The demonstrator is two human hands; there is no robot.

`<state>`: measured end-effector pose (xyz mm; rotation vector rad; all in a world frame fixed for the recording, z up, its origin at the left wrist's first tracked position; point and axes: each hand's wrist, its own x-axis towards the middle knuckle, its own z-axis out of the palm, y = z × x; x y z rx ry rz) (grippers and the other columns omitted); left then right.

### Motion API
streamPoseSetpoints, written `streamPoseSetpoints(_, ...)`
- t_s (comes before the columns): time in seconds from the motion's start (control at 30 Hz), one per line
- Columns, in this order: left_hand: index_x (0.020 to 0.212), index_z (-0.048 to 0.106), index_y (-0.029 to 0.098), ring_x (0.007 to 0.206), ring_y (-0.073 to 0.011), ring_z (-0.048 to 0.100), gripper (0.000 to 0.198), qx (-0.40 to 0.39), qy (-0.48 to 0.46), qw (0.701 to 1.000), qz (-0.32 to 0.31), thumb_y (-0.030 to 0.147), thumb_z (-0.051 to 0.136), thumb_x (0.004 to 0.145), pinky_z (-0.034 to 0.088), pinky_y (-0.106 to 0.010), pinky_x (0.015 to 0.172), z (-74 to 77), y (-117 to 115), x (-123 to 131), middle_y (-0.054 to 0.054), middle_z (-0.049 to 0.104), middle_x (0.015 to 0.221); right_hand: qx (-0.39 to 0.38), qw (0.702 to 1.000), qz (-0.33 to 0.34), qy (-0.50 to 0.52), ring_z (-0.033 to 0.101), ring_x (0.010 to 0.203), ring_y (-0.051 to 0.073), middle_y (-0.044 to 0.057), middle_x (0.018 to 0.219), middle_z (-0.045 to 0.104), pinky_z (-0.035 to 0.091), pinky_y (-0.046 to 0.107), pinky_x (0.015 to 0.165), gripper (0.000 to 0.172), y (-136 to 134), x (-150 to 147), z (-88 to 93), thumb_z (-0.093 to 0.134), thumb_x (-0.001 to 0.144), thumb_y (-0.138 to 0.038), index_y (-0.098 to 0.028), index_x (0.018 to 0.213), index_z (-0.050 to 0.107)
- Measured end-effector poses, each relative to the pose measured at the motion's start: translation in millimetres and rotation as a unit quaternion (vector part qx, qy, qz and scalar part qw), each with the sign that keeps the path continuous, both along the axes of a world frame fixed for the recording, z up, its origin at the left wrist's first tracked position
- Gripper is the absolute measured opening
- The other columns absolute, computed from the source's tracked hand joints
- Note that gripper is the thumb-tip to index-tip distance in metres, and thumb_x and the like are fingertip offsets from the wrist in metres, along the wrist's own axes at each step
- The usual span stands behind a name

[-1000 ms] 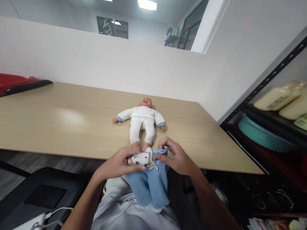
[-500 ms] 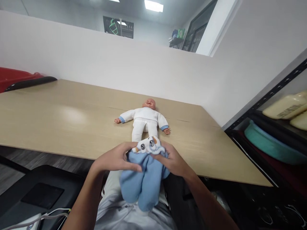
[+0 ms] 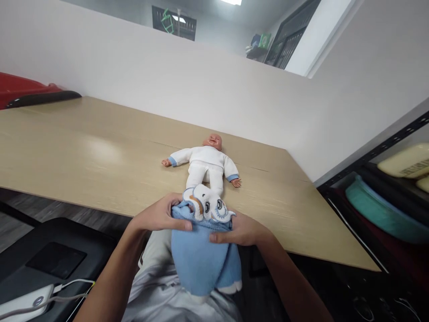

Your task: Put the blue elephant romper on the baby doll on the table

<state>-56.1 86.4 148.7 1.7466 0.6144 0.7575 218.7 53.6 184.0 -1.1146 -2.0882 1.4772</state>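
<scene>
Above my lap I hold a pair of small blue baby pants [image 3: 201, 259] with white cuffs and an embroidered animal face patch at the top. My left hand [image 3: 166, 214] grips the upper left edge, thumb on the front. On the other side my right hand [image 3: 243, 228] pinches the upper right edge, its thumb also across the front. The remaining fingers of both hands are mostly hidden by cloth. Just beyond, a baby doll [image 3: 208, 163] lies on its back on the table, in a white top with blue cuffs and white leg coverings. The pants partly cover its feet.
The wooden table [image 3: 100, 165] runs along a white wall. A red container [image 3: 27, 91] is at the far left. On the right, a shelf holds a teal basin [image 3: 385, 210] and cream bottles [image 3: 407, 161]. A black chair with a white power bank [image 3: 27, 302] stands lower left.
The pants have been spread wider and flatter, with more of the face patch showing. My right thumb has moved onto the front of the cloth. The view has shifted slightly.
</scene>
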Motion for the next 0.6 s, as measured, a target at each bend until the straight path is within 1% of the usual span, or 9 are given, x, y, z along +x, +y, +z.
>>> streamPoseSetpoints(0.07, 0.104, 0.080, 0.015, 0.091, -0.0256, 0.071, 0.054, -0.020, -0.003, 0.999, -0.033, 0.050, 0.097, 0.068, 0.060, -0.033, 0.085, 1.1, -2, 0, -0.006, 0.080, 0.100, 0.017, 0.998, -0.047, 0.043, 0.069, 0.129, 0.033, 0.008, 0.135, 0.077, 0.053, 0.050, 0.117, 0.055, -5, -5, -3.5, 0.080, 0.089, -0.063, -0.025, 0.129, 0.079)
streamPoseSetpoints(0.1, 0.108, 0.079, 0.015, 0.094, -0.0262, 0.072, 0.056, -0.031, 0.001, 0.999, -0.037, 0.048, 0.098, 0.066, 0.060, -0.034, 0.087, 1.5, -3, 0, -0.006, 0.080, 0.104, 0.020, 0.995, -0.080, 0.058, 0.070, 0.129, 0.033, 0.008, 0.134, 0.078, 0.052, 0.050, 0.117, 0.052, -7, -8, -6.0, 0.078, 0.092, -0.063, -0.025, 0.126, 0.080)
streamPoseSetpoints(0.2, 0.119, 0.077, 0.016, 0.105, -0.0279, 0.072, 0.053, -0.060, 0.004, 0.998, -0.020, 0.047, 0.091, 0.079, 0.060, -0.038, 0.096, 0.9, -6, 5, -0.008, 0.079, 0.116, 0.016, 0.979, -0.176, 0.098, 0.065, 0.137, 0.034, 0.010, 0.141, 0.075, 0.045, 0.053, 0.124, 0.055, -10, -19, -11.2, 0.075, 0.093, -0.067, -0.025, 0.130, 0.077)
streamPoseSetpoints(0.27, 0.126, 0.076, 0.018, 0.117, -0.0307, 0.071, 0.051, -0.073, -0.025, 0.997, 0.005, 0.052, 0.083, 0.088, 0.058, -0.042, 0.105, -2.8, -8, 8, -0.010, 0.078, 0.125, 0.007, 0.971, -0.205, 0.121, 0.062, 0.142, 0.034, 0.011, 0.146, 0.072, 0.042, 0.054, 0.127, 0.060, -11, -25, -10.1, 0.075, 0.093, -0.067, -0.024, 0.135, 0.075)
streamPoseSetpoints(0.37, 0.141, 0.069, 0.023, 0.141, -0.0349, 0.060, 0.063, -0.114, -0.092, 0.986, 0.084, 0.061, 0.077, 0.091, 0.050, -0.047, 0.119, -12.2, -10, 14, -0.012, 0.071, 0.144, -0.001, 0.980, -0.174, 0.097, 0.061, 0.144, 0.034, 0.011, 0.151, 0.068, 0.042, 0.054, 0.128, 0.061, -10, -24, -4.8, 0.074, 0.093, -0.067, -0.026, 0.138, 0.074)
streamPoseSetpoints(0.43, 0.150, 0.063, 0.026, 0.148, -0.0356, 0.054, 0.072, -0.161, -0.113, 0.972, 0.130, 0.063, 0.078, 0.090, 0.047, -0.048, 0.122, -16.8, -13, 19, -0.012, 0.066, 0.153, -0.023, 0.992, -0.114, 0.056, 0.062, 0.142, 0.035, 0.011, 0.150, 0.069, 0.044, 0.055, 0.126, 0.065, -10, -17, -4.2, 0.078, 0.090, -0.067, -0.027, 0.140, 0.073)
streamPoseSetpoints(0.47, 0.152, 0.061, 0.026, 0.148, -0.0356, 0.054, 0.075, -0.183, -0.118, 0.966, 0.137, 0.063, 0.078, 0.089, 0.048, -0.048, 0.122, -17.8, -14, 23, -0.012, 0.064, 0.155, -0.041, 0.994, -0.085, 0.046, 0.063, 0.141, 0.036, 0.012, 0.148, 0.070, 0.045, 0.055, 0.125, 0.070, -10, -13, -5.6, 0.083, 0.085, -0.067, -0.026, 0.141, 0.073)
streamPoseSetpoints(0.53, 0.151, 0.061, 0.026, 0.143, -0.0348, 0.059, 0.074, -0.215, -0.131, 0.960, 0.120, 0.063, 0.078, 0.090, 0.049, -0.048, 0.120, -17.4, -18, 28, -0.013, 0.065, 0.154, -0.074, 0.994, -0.053, 0.061, 0.063, 0.139, 0.037, 0.013, 0.145, 0.072, 0.048, 0.055, 0.122, 0.080, -11, -5, -11.6, 0.093, 0.074, -0.065, -0.025, 0.140, 0.072)
streamPoseSetpoints(0.6, 0.143, 0.068, 0.022, 0.131, -0.0332, 0.067, 0.069, -0.229, -0.144, 0.961, 0.064, 0.066, 0.077, 0.090, 0.052, -0.046, 0.115, -15.5, -21, 30, -0.014, 0.072, 0.143, -0.100, 0.985, -0.068, 0.121, 0.064, 0.139, 0.036, 0.013, 0.139, 0.075, 0.049, 0.055, 0.121, 0.082, -11, -2, -19.6, 0.095, 0.071, -0.065, -0.024, 0.138, 0.072)
